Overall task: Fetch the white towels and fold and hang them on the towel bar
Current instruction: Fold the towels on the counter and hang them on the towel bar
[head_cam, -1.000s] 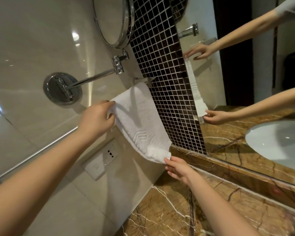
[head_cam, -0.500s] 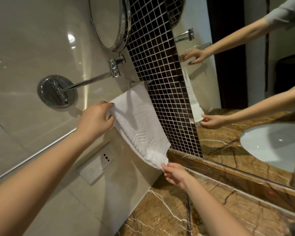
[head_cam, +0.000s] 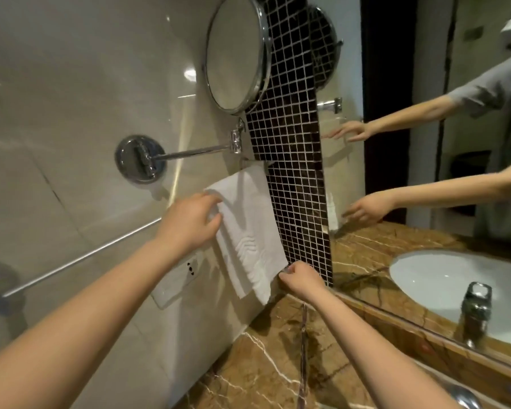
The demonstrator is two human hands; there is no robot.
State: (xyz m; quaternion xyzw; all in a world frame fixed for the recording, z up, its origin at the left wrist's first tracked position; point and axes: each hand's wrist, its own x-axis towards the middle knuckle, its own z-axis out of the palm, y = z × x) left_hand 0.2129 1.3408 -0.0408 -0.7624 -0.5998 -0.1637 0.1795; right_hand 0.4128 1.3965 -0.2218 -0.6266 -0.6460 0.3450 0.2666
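Note:
A folded white towel (head_cam: 250, 231) with a wavy embossed band hangs over a short chrome towel bar (head_cam: 255, 163) on the beige wall, next to the dark mosaic strip. My left hand (head_cam: 189, 221) lies on the towel's upper left edge, fingers curled onto the cloth. Down at the towel's lower right corner, my right hand (head_cam: 300, 278) pinches the hem. The bar is mostly hidden by the towel.
A round swing-arm mirror (head_cam: 236, 54) juts from its chrome wall mount (head_cam: 140, 159) just above the towel. A wall socket (head_cam: 177, 278) sits below left. The brown marble counter (head_cam: 266, 364) runs beneath; the large mirror (head_cam: 425, 172) reflects my arms, sink and tap.
The camera view shifted so the towel sits further right. My right hand moved up along the towel's lower corner, and the towel now hangs straighter against the wall.

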